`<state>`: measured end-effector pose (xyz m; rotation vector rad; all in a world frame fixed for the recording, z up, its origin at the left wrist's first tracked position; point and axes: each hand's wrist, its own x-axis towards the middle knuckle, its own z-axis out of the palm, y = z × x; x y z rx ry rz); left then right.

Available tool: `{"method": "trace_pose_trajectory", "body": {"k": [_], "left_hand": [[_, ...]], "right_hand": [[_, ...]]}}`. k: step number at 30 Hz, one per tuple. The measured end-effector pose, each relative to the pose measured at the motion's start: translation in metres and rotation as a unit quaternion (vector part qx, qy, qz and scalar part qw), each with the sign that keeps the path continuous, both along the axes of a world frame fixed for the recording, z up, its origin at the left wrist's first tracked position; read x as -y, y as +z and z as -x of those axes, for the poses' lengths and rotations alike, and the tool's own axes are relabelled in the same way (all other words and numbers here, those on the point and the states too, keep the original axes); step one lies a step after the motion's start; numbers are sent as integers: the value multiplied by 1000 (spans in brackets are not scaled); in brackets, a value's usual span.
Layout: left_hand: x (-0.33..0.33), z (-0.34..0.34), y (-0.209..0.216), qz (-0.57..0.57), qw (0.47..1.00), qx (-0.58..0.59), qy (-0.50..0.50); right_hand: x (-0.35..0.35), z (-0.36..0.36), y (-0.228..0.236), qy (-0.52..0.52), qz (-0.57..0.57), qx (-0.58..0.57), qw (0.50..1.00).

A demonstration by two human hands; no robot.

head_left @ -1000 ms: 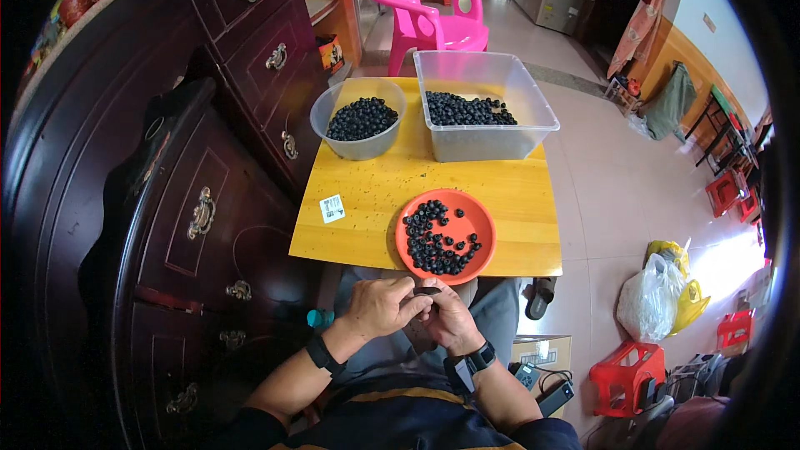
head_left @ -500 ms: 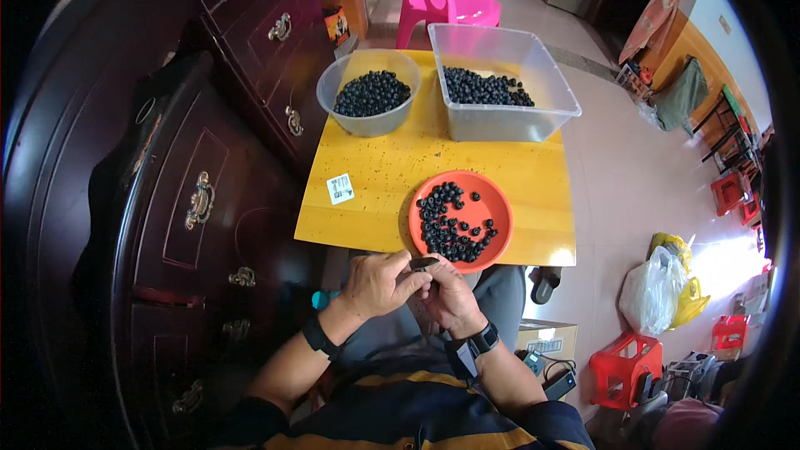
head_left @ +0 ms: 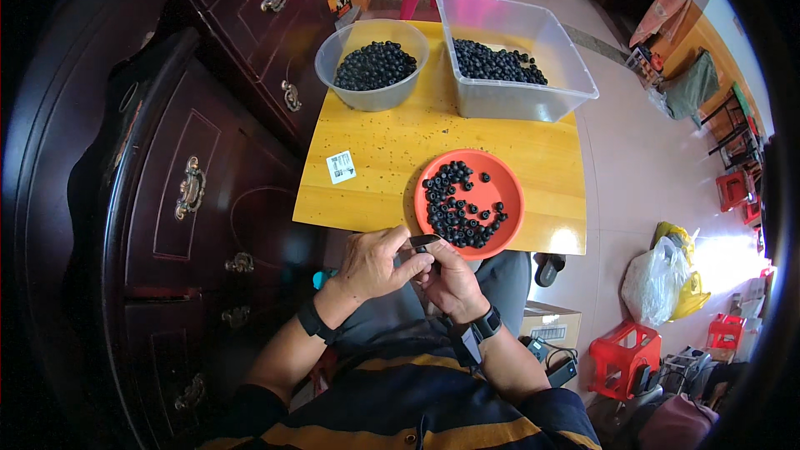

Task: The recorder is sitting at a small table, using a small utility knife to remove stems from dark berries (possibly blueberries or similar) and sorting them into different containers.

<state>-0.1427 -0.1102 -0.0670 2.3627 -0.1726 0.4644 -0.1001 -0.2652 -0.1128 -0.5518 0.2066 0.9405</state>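
My two hands meet just in front of the near edge of the yellow table, close to a round orange-red plate (head_left: 511, 229). My left hand (head_left: 372, 263) is closed, its thumb pressed against a small round black piece (head_left: 422, 251). My right hand (head_left: 454, 285) is closed with its fingertips at a short, flat, dark blade (head_left: 425, 240), which lies across the top of that piece. The fingers hide part of both. On the plate lie several small black round pieces (head_left: 458, 221), some showing a hole in the middle.
Farther back on the yellow table (head_left: 375, 200) stand a round clear tub (head_left: 367, 100) and a rectangular clear bin (head_left: 517, 104), both with black pieces inside. A white label (head_left: 340, 167) lies on the left. Dark drawers (head_left: 192, 192) rise at left; a red stool (head_left: 625, 358) stands right.
The view has shifted, so the table and containers sit higher in the picture. My hands stay together; the dark blade and the small black piece between them show more clearly.
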Motion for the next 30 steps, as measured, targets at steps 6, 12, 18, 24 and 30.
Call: {"method": "trace_pose_trajectory", "body": {"k": [6,12,18,24,30], "left_hand": [[7,-1,-6,-16,1000,1,-10],[18,-3,3,17,999,-27,-14],[33,-7,8,162,982,-92,-17],[33,-14,-5,235,965,-100,-54],[46,-14,2,330,925,-183,-34]], "right_hand": [[5,-3,-6,-13,-13,0,1000],[14,-3,5,-36,18,4,999],[23,-3,9,-48,-11,25,998],[33,-6,5,-46,-43,49,997],[48,-7,9,-34,-56,44,997]]}}
